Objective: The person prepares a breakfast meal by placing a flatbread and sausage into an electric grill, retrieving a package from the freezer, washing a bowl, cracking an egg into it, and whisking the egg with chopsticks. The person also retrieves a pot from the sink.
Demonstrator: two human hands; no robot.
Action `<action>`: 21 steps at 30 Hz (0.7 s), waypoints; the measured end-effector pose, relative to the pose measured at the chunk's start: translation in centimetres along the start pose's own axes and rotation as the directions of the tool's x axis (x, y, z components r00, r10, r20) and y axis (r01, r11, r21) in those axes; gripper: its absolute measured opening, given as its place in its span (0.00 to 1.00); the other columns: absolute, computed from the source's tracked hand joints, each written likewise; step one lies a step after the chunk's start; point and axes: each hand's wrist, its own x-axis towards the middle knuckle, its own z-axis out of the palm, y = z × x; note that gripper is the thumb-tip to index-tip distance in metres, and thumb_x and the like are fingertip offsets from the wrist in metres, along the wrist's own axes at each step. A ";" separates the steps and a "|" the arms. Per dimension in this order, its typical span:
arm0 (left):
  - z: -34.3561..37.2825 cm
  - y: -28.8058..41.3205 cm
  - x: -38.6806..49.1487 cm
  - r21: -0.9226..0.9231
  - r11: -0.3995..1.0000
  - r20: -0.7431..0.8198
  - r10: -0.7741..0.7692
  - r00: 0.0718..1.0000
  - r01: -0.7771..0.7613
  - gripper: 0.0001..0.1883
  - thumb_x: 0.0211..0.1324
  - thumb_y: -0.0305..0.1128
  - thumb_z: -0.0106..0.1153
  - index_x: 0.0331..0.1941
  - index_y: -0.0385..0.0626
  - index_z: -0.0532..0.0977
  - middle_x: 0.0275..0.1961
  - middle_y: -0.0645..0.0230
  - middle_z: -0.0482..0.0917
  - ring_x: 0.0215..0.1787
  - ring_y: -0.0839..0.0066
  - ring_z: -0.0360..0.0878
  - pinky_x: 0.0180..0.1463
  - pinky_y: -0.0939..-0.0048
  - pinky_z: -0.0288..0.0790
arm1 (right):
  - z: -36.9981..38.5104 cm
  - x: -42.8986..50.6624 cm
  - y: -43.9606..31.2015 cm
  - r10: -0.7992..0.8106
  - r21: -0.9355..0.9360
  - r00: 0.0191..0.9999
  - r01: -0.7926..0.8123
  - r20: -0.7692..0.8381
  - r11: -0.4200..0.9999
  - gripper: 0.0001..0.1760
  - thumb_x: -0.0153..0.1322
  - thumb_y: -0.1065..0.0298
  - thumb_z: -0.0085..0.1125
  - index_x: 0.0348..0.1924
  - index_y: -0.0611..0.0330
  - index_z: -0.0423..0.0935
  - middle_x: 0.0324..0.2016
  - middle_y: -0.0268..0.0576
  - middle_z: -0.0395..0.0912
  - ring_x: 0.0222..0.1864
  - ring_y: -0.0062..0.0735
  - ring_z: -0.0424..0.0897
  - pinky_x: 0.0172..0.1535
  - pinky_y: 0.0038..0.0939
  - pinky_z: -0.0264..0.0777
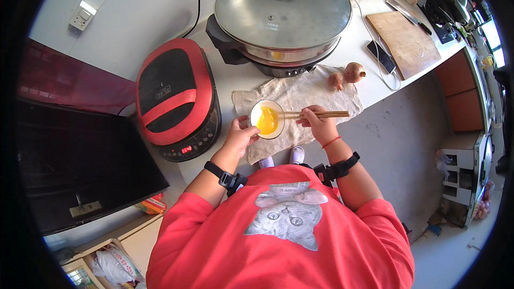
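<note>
My left hand (240,136) grips the rim of a small white bowl (277,131), with the thumb on the near edge. Yellow beaten egg (266,121) lies in the bowl, which is tilted so that its inside faces me. A pair of wooden chopsticks (333,114) is held in my right hand (318,123), and their tips reach over the bowl's right rim. Whether the tips touch the egg is blurred. Below the bowl a beige cloth (305,92) is spread on the white counter (229,84) and hangs over its front edge.
A lidded electric pot (281,20) stands behind the cloth. Two pomegranates (355,72) sit on the cloth's right end. On the left is a red and black electric cooker (176,92). Further right lie a phone (381,57), a cable, a wooden cutting board (403,44) and a knife (407,14).
</note>
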 end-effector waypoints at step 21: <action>0.0 -0.4 -0.2 -0.035 0.999 -0.011 -0.029 1.000 0.029 0.34 0.47 0.18 0.61 0.59 0.46 0.59 0.50 0.61 0.72 0.46 0.68 0.78 0.44 0.64 0.77 | -0.3 -0.2 0.5 0.013 0.002 1.000 -0.013 -0.013 1.000 0.12 0.74 0.67 0.55 0.38 0.70 0.76 0.29 0.45 0.82 0.31 0.31 0.84 0.34 0.27 0.79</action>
